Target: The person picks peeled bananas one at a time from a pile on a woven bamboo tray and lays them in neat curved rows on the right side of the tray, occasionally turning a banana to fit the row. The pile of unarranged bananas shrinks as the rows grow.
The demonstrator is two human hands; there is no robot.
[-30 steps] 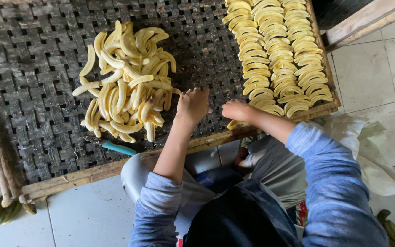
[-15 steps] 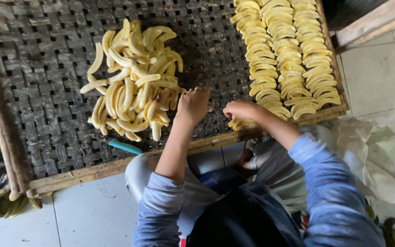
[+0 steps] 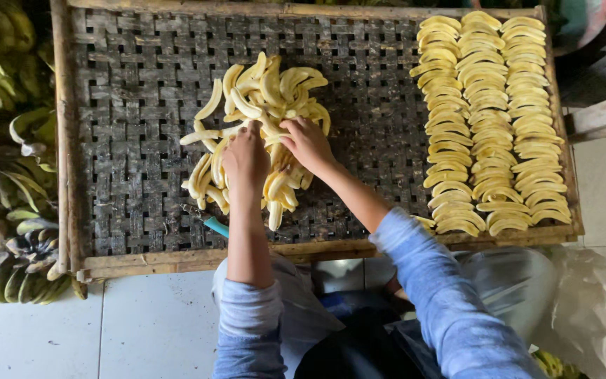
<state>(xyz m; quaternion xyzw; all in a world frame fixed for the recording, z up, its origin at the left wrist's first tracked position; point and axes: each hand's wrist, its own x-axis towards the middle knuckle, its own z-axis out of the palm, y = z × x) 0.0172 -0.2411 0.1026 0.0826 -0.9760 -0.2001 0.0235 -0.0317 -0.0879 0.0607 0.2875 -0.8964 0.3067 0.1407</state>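
Partly, both hands [image 3: 245, 160] [image 3: 308, 142] hide pile [image 3: 268, 98]; grips unclear.

The person wears a light blue long-sleeved top. The left sleeve [image 3: 250, 326] is pushed up past the elbow, lower centre of the frame; the right sleeve [image 3: 443, 295] reaches mid-forearm, lower right. Both hands are bare.

Head camera, straight down, near woven tray [image 3: 142, 175]
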